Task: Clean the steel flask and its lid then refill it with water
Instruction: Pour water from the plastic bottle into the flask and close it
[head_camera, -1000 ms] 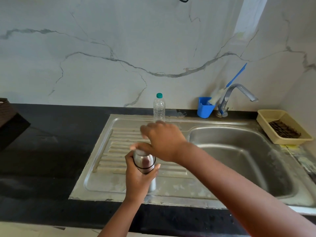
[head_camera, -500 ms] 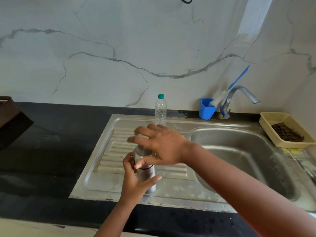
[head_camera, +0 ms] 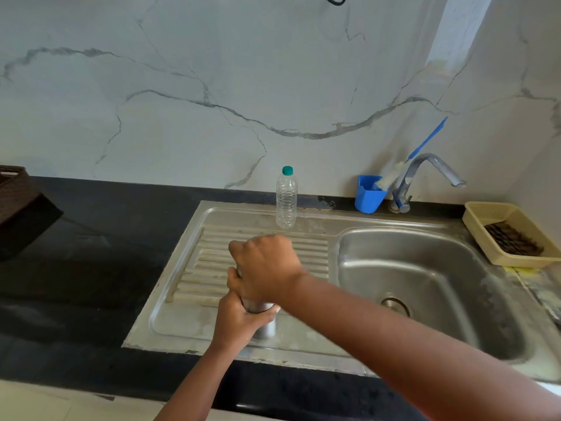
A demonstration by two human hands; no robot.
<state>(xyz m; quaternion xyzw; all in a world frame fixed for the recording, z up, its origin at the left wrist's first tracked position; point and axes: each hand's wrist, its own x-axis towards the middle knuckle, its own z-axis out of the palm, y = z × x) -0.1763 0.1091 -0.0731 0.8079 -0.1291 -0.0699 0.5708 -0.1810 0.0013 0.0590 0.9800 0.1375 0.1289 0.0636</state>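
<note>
Your fingers (head_camera: 233,302) on the left hand (head_camera: 235,322) are curling round the body of the steel flask (head_camera: 263,322), thumb showing on its right side, while the fingers of your right hand (head_camera: 265,267) are closing down over its top, covering the lid so that it cannot be seen. The flask is standing upright on the drainboard (head_camera: 194,311) of the steel sink, near its front edge.

Going from the left: a dark brown basket (head_camera: 15,192) is sitting at the far edge of the black worktop (head_camera: 91,268). Behind your hands, a clear plastic bottle (head_camera: 286,200) with a green cap is standing at the back of the drainboard, well apart from the flask. Further right, a blue cup (head_camera: 368,194) is holding a brush with a blue handle (head_camera: 428,138), just beside the base of the tap (head_camera: 425,174), whose spout is pointing right. The basin (head_camera: 425,284) is lying below it, its drain near the middle. At the far right, a yellow tray (head_camera: 485,214) is holding something dark.
</note>
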